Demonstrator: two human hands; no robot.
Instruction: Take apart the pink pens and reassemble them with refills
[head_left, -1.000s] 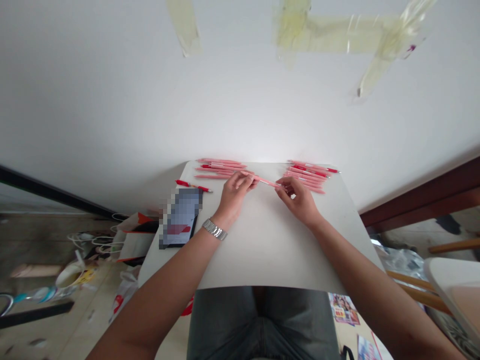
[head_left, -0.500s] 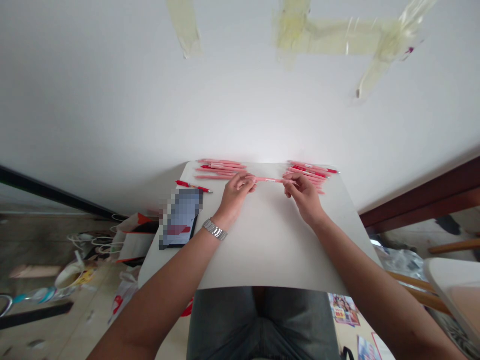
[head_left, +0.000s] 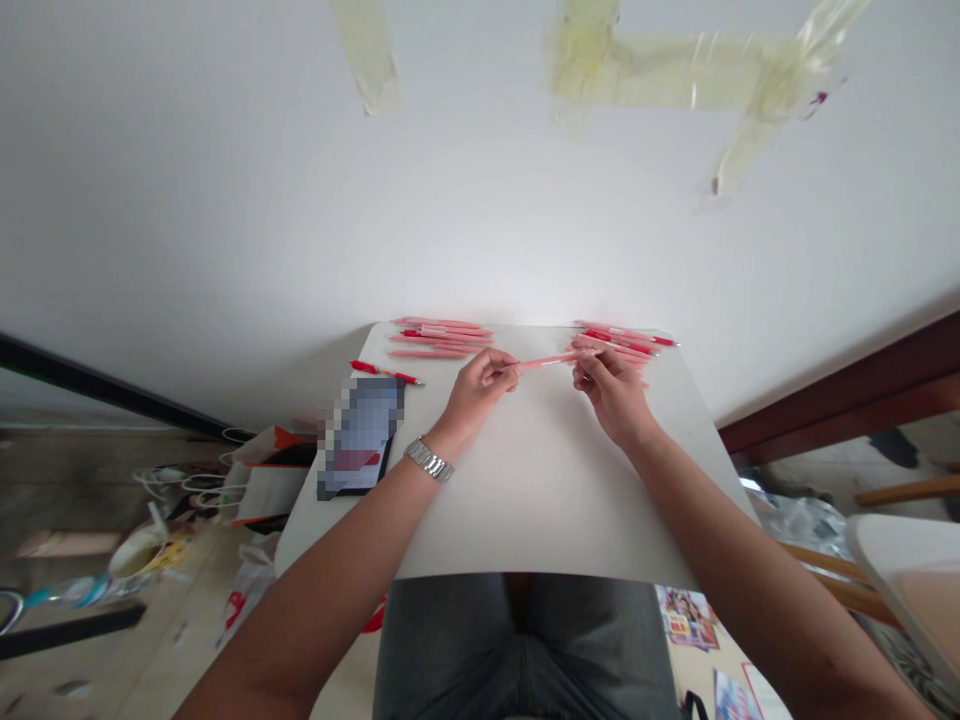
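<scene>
A pink pen (head_left: 550,361) with a small white label spans the gap between my two hands, above the white table (head_left: 525,480). My left hand (head_left: 486,385) pinches its left end between thumb and fingers. At the other end, the fingertips of my right hand (head_left: 611,390) are closed on the pen, which tilts slightly up to the right. Behind my left hand lies a group of pink pens (head_left: 442,340). Another pile of pink and red pens (head_left: 619,340) rests just behind my right hand and is partly hidden by it.
A red pen (head_left: 386,373) lies alone at the table's left, behind a phone (head_left: 361,440) whose screen is blurred. The white wall (head_left: 480,200) rises directly at the table's back edge. Bags and cables (head_left: 202,485) are on the floor at left.
The pink pen's right end has risen a little, so it is now tilted rather than level. Both hands have shifted slightly to the right, still holding it.
</scene>
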